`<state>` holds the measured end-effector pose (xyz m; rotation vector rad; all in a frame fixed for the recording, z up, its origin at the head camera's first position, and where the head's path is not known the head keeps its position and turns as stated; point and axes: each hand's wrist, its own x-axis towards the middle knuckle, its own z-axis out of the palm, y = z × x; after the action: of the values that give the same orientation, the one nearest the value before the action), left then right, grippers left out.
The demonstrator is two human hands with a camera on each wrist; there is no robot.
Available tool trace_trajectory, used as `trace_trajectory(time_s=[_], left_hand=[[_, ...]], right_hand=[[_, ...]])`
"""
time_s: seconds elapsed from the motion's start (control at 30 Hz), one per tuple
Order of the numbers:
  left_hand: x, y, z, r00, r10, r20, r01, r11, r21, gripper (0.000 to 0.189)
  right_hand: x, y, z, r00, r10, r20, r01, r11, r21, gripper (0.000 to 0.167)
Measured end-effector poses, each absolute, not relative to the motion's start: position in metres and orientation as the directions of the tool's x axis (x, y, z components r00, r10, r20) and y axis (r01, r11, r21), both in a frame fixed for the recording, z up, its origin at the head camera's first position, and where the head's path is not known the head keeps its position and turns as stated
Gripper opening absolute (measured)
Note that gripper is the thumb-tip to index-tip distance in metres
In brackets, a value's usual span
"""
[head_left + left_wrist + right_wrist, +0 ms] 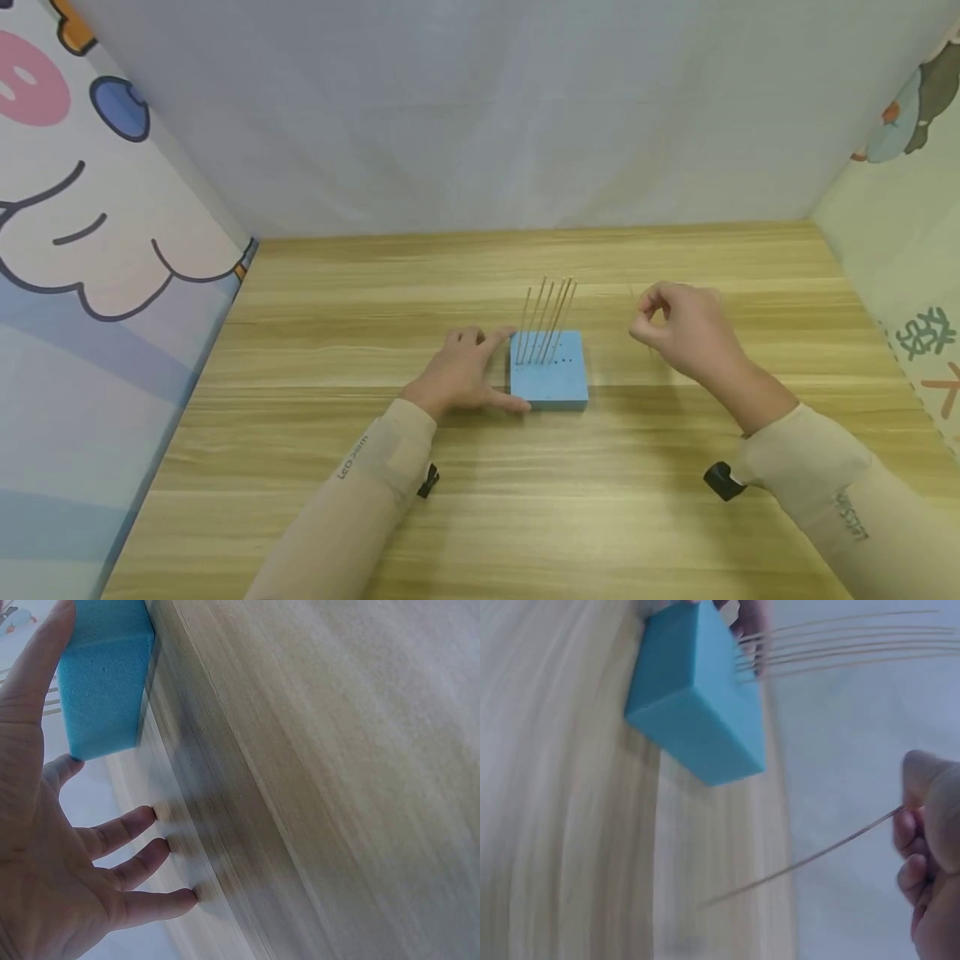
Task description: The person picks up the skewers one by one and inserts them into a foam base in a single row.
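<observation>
A blue foam block (pixel 550 387) with rows of small holes lies on the wooden table. Several thin wooden sticks (pixel 523 325) stand in its left part, leaning slightly right. My left hand (pixel 467 372) holds the block by its left side, thumb at the near edge and index finger at the far corner; the other fingers are spread with their tips down at the tabletop. Right of the block, my right hand (pixel 686 329) is raised and pinches one thin stick (pixel 806 860) by its end between thumb and index finger. The stick's free end slants down in the right wrist view.
The wooden table (pixel 465 517) meets a pale grey wall (pixel 480 125) at the back. Cartoon-printed panels (pixel 112 250) stand at the left and right sides. A black wrist mount (pixel 724 482) hangs by the right sleeve.
</observation>
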<state>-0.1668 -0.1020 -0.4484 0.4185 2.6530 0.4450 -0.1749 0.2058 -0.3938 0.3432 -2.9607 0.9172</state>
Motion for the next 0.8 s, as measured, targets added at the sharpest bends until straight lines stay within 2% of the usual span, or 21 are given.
trace_trajectory(time_s=[0.13, 0.3, 0.47, 0.8], left_hand=[[-0.167, -0.102, -0.449, -0.869, 0.355, -0.345, 0.219, 0.901, 0.375, 0.123], [-0.167, -0.102, -0.450, -0.868, 0.357, -0.344, 0.220, 0.899, 0.378, 0.123], [-0.168, -0.102, -0.450, -0.869, 0.356, -0.343, 0.222, 0.901, 0.372, 0.123], [-0.167, -0.103, -0.450, -0.871, 0.353, -0.342, 0.215, 0.900, 0.379, 0.122]], right_hand=[[-0.174, 0.191, -0.388, -0.978, -0.122, 0.171, -0.207, 0.686, -0.697, 0.010], [-0.172, 0.174, -0.384, -0.979, -0.069, 0.190, -0.197, 0.532, -0.823, 0.006], [-0.171, 0.157, -0.388, -0.974, -0.089, 0.207, -0.225, 0.465, -0.856, 0.005], [-0.170, 0.139, -0.396, -0.935, -0.159, 0.317, -0.354, 0.426, -0.833, 0.007]])
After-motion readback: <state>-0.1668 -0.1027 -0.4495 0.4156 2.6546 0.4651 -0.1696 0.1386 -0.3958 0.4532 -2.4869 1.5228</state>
